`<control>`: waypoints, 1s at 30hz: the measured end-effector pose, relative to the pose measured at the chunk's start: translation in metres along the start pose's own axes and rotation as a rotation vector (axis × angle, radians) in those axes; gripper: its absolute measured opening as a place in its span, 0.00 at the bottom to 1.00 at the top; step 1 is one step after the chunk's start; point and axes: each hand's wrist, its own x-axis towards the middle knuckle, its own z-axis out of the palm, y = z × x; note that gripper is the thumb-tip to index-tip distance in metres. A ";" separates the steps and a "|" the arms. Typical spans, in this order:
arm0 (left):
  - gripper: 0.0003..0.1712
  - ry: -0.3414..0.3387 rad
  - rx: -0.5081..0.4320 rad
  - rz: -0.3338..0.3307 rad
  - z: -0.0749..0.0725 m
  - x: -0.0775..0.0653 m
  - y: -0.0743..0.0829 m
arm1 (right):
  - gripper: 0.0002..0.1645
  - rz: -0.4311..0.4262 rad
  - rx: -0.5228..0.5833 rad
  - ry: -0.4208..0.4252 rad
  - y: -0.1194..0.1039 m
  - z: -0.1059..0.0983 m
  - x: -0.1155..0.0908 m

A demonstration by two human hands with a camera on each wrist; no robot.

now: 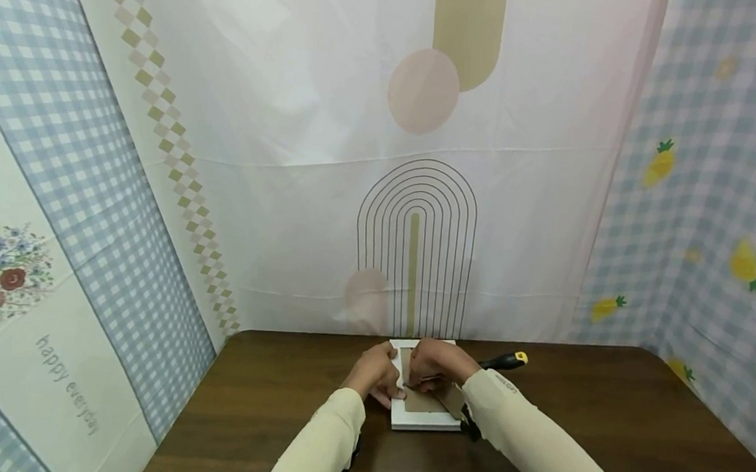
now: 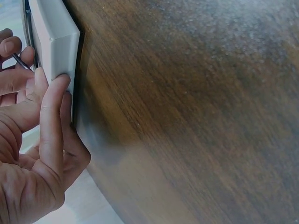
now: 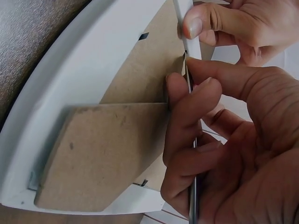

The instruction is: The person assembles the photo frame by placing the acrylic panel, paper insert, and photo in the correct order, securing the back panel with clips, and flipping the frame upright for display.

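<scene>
A white picture frame (image 1: pixel 427 421) lies back side up on the table, with a brown backing board (image 3: pixel 140 74) inside it. A brown easel flap (image 3: pixel 103 158) stands partly raised from the board. My left hand (image 1: pixel 375 375) grips the frame's left edge, thumb on top and fingers along the outer side. My right hand (image 1: pixel 438 364) holds a screwdriver (image 1: pixel 506 360) by its thin metal shaft (image 3: pixel 193 203), its black and yellow handle sticking out to the right. The shaft's tip is at the frame's inner edge, close to the left thumb. Small dark metal tabs (image 3: pixel 144 36) show along the board's edges.
The dark wooden table (image 1: pixel 274 404) extends to both sides of the frame. A white patterned cloth (image 1: pixel 287 222) hangs behind it, with blue checked cloth (image 1: pixel 641 232) at the right and left.
</scene>
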 end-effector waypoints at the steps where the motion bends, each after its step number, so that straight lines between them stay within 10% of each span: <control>1: 0.51 0.002 -0.001 -0.001 0.000 0.000 0.000 | 0.19 -0.006 -0.010 -0.001 0.000 0.000 0.000; 30: 0.48 -0.018 0.039 0.006 0.002 -0.004 0.001 | 0.17 -0.020 0.114 -0.009 0.011 0.006 -0.003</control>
